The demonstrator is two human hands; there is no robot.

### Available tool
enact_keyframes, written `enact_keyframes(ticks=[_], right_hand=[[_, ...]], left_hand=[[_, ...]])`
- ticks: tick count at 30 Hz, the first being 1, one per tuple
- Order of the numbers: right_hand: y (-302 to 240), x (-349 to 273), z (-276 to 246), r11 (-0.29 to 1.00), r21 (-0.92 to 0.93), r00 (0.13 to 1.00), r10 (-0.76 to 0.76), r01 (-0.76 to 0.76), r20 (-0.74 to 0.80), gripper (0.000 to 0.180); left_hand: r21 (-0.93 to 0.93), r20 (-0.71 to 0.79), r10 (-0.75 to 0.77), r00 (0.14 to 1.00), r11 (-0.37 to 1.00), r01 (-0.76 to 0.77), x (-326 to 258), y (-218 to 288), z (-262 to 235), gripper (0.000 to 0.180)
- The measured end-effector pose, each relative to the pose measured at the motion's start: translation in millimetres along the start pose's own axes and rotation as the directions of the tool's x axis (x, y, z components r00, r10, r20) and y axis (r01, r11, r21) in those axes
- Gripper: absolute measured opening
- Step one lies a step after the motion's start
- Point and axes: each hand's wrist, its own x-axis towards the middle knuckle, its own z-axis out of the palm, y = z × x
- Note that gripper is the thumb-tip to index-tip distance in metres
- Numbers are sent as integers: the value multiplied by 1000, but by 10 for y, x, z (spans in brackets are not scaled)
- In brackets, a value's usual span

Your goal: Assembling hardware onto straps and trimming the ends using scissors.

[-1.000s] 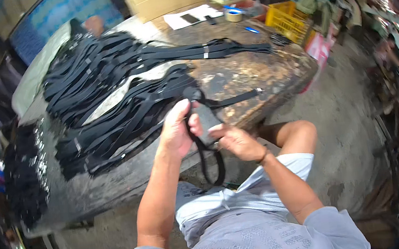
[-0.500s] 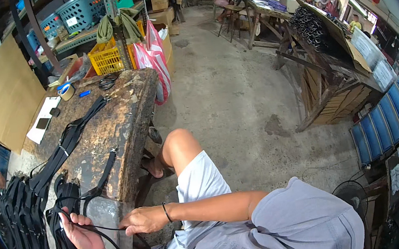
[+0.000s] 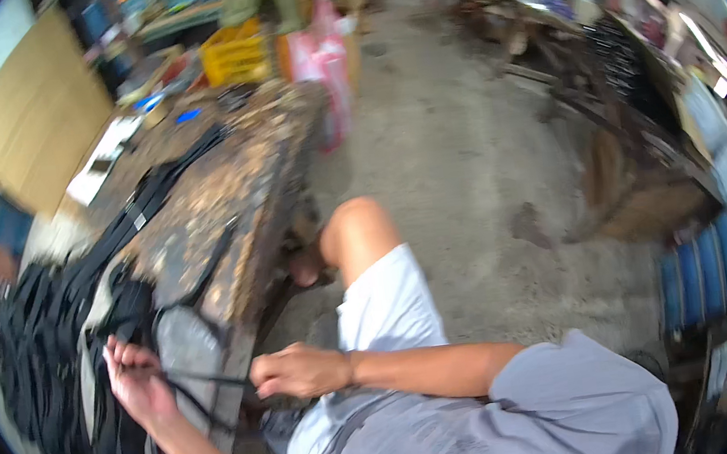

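Strap (image 3: 207, 384) is getting stretched between both hands, left grip (image 3: 136, 383) and right grip (image 3: 299, 371) each clenching it beside the tabletop (image 3: 226, 198) pile of straps (image 3: 46, 353).

Floor: bare grey concrete (image 3: 462, 144) fills the middle of my view, stained in patches.
Bench: my worn wooden workbench (image 3: 239, 196) runs from lower left toward the upper centre, its top scuffed and mottled.
Upper left: a tan board (image 3: 30, 130) leans behind the bench.
Top centre: a yellow crate (image 3: 232, 58) and a pink bag (image 3: 326, 56).
Right: blurred cluttered tables (image 3: 624, 72).
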Motion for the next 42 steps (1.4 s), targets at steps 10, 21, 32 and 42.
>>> enact_keyframes(ticks=[10,21,32,42], right_hand=[[222,-576,265,946,-322,888,169,-25,428,31],[296,541,-467,796,-586,985,-174,150,15,19],[945,1317,-142,301,-934,949,182,195,257,54],[942,1358,-150,344,-927,945,224,151,237,56]], left_hand=[[714,-98,-210,973,666,215,-269,-115,259,22],[920,-351,-259,900,86,383,-468,278,-329,24],[896,-329,-284,901,207,392,-641,228,-908,24],[934,-203,-310,929,224,279,-664,287,-950,16]])
